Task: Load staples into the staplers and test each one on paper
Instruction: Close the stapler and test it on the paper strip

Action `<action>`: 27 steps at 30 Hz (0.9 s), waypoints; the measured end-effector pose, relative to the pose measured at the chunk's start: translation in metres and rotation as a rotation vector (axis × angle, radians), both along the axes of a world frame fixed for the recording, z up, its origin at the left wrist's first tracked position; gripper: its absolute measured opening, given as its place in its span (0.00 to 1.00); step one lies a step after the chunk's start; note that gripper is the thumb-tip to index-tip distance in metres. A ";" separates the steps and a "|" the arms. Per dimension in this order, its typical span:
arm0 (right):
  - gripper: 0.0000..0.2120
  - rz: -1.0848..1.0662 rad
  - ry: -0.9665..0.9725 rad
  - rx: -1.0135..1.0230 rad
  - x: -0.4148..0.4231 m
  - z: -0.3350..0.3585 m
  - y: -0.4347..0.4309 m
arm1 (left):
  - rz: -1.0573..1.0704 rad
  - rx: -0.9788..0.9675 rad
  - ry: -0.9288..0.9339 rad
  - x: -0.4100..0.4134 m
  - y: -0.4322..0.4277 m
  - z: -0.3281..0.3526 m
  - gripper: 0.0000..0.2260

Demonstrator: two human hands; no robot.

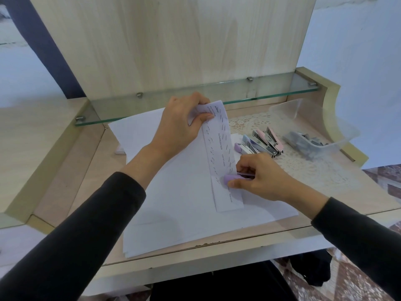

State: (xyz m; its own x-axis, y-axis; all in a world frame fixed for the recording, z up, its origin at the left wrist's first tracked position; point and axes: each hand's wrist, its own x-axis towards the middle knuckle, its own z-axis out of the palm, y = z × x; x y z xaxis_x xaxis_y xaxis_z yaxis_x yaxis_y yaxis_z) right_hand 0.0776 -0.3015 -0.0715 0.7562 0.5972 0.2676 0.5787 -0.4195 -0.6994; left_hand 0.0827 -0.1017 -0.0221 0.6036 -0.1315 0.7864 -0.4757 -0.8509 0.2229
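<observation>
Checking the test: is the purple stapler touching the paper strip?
Touching. The head view shows the purple stapler in the right hand overlapping the strip's edge.

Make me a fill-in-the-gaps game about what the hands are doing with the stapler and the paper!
1. The right hand squeezes a small stapler coloured ____.
2. The left hand holds up the top end of a folded ____ strip.
3. The other staplers lie to the ____ of that strip.
4. The clear plastic tub sits on a lace ____.

Missing words: purple; paper; right; mat
</observation>
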 end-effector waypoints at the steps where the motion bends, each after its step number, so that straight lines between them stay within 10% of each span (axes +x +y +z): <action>1: 0.20 -0.004 -0.006 0.010 0.000 -0.001 0.000 | -0.002 0.007 -0.003 0.000 0.000 0.001 0.05; 27: 0.18 0.016 0.001 -0.083 0.006 -0.009 -0.001 | -0.013 0.036 -0.031 -0.001 0.005 0.002 0.04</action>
State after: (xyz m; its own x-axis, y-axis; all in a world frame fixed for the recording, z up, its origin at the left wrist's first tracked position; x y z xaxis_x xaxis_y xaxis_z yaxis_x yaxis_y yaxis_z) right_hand 0.0839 -0.3022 -0.0803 0.7468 0.6291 0.2158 0.5851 -0.4671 -0.6630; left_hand 0.0815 -0.0964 -0.0202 0.5771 -0.1672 0.7994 -0.4928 -0.8518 0.1776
